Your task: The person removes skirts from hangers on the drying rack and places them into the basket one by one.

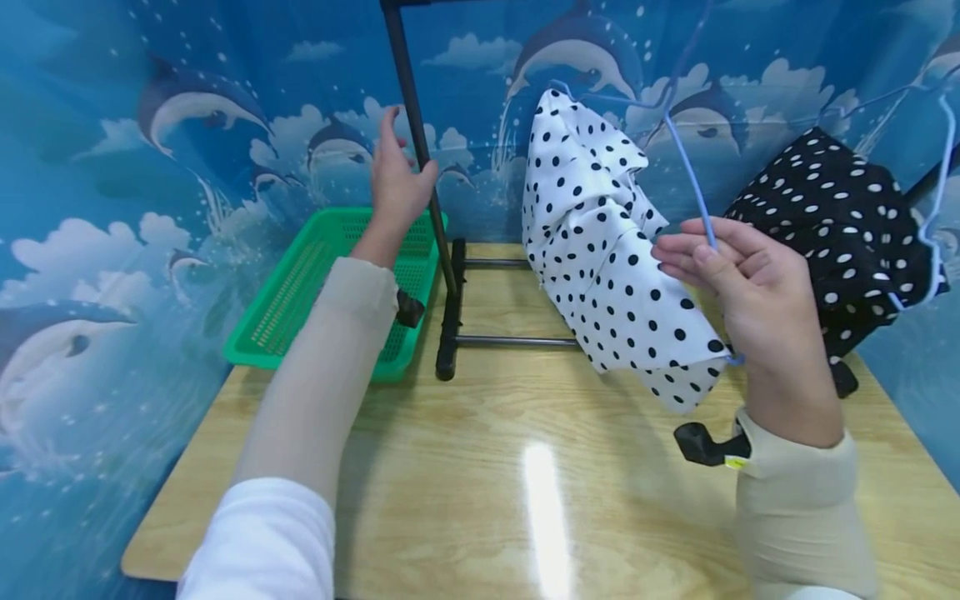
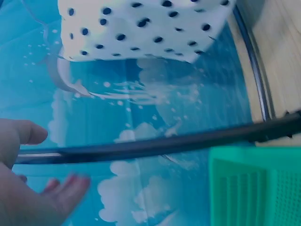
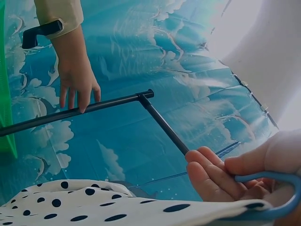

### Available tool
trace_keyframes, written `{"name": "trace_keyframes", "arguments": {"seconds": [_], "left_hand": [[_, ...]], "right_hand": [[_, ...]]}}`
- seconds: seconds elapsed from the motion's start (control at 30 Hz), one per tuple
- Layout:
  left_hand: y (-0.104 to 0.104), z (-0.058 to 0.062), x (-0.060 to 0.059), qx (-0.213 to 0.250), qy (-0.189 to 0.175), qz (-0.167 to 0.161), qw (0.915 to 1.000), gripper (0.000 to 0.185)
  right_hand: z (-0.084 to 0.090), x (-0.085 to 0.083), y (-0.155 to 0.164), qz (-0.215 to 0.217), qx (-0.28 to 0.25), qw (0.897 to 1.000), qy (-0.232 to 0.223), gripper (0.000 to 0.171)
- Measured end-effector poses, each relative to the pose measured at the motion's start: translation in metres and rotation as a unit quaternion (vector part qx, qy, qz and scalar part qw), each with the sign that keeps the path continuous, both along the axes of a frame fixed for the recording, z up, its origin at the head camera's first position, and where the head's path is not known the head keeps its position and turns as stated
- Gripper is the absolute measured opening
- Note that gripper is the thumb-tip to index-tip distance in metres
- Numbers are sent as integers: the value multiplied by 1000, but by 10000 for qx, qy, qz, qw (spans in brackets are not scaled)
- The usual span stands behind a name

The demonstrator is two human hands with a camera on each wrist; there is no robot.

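Black-dotted white cloth [image 1: 592, 225], white-dotted black cloth [image 1: 832, 225], blue hanger [image 1: 693, 182], green basket [image 1: 390, 369]

no readable text, yellow label [image 1: 737, 462] on black wrist camera [image 1: 702, 444], too small to read

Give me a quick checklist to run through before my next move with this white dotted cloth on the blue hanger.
1. Right hand grips the blue hanger: ok, fingers and thumb pinch it.
2. White dotted cloth hangs level: not ok, it slants, its right end lower, with creases.
3. Hanger seated on the top rail: cannot tell, its upper end leaves the head view.
4. Left hand touches the rack post: cannot tell, fingers are open beside it.
5. Rack foot by the green basket stands on the table: ok.
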State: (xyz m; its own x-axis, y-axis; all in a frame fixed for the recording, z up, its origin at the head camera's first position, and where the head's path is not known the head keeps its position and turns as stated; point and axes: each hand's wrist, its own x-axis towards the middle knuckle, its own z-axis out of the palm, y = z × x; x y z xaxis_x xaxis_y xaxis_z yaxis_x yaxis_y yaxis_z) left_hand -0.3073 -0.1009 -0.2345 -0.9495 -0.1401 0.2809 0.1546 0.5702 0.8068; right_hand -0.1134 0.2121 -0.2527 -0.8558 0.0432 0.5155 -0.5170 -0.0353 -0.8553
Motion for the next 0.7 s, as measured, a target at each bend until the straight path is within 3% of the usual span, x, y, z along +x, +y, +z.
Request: {"name": "trace_keyframes", "arguments": {"seconds": [0.1, 0.23, 0.47, 0.7], "left_hand": [[3, 3, 9, 310, 34, -31, 9995, 76], [12, 5, 28, 703, 257, -381, 9965, 74], [28, -7, 51, 698, 528, -790, 9930, 73], [39, -28, 63, 1279, 49, -1040, 9863, 71]], "right_hand": [[-1, 0, -2, -89, 106, 9999, -73, 23], [-2, 1, -5, -117, 135, 9998, -87, 24], [-1, 4, -8, 5, 111, 9999, 12, 24], [1, 7, -11, 101, 57, 9998, 129, 24]]}}
